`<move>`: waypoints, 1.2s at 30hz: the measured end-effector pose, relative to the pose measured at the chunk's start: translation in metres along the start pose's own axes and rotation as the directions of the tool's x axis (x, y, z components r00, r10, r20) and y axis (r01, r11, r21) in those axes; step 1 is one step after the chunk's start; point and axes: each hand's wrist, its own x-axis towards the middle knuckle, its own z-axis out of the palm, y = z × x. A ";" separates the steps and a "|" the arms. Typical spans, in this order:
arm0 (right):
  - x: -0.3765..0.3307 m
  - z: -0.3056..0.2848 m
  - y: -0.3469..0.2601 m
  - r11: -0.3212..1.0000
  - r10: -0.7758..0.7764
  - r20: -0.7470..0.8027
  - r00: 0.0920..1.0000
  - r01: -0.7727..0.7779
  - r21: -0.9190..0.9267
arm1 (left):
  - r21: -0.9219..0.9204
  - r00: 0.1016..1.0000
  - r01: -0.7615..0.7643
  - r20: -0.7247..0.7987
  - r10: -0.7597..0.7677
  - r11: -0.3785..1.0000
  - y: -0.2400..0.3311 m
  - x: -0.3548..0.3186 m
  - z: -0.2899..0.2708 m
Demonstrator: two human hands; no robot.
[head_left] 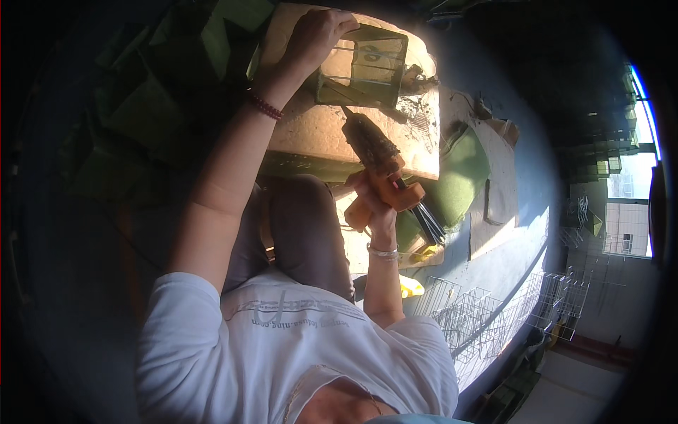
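My left hand reaches far forward and pinches the upper left corner of a green, open, box-shaped frame. Thin wires cross the frame's opening, and it rests on a pale board-topped block. Wrapped round an orange glue gun, my right hand is nearer to my body. The gun's dark, crusted front points up and left, with its thin tip close to the frame's lower edge; whether they touch I cannot tell. Several dark sticks come out of its back end.
Dark residue lies on the block's right side. Beyond it are a green piece of material and a flat board. Wire frames stand on the floor at right. Green box shapes are stacked in shadow at left.
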 end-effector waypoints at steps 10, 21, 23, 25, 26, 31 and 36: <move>-0.003 -0.005 0.000 1.000 0.012 -0.036 0.999 -0.012 -0.005 | 0.025 0.999 0.023 0.041 -0.024 0.999 -0.001 0.001 -0.002; -0.004 -0.012 0.013 0.995 -0.023 -0.078 0.997 0.030 0.094 | 0.027 1.000 -0.016 0.022 0.015 1.000 -0.003 0.002 -0.001; -0.004 -0.015 0.016 0.994 -0.034 -0.101 0.994 0.044 0.096 | 0.023 1.000 -0.015 0.024 0.014 1.000 -0.002 0.001 -0.001; -0.005 -0.017 0.020 0.993 -0.034 -0.119 0.992 0.047 0.106 | 0.020 1.000 -0.014 0.026 0.013 1.000 -0.002 0.001 -0.001; -0.006 -0.017 0.021 0.992 -0.033 -0.137 0.990 0.049 0.115 | 0.022 1.000 -0.010 0.026 0.009 1.000 -0.002 0.001 -0.001; -0.006 -0.016 0.016 0.989 -0.018 -0.179 0.984 0.044 0.141 | 0.043 0.999 0.016 0.043 -0.018 0.999 0.002 0.001 -0.004; -0.006 -0.020 0.015 0.992 -0.036 -0.208 0.977 0.059 0.108 | 0.047 0.999 0.027 0.037 -0.029 0.999 0.001 0.002 0.001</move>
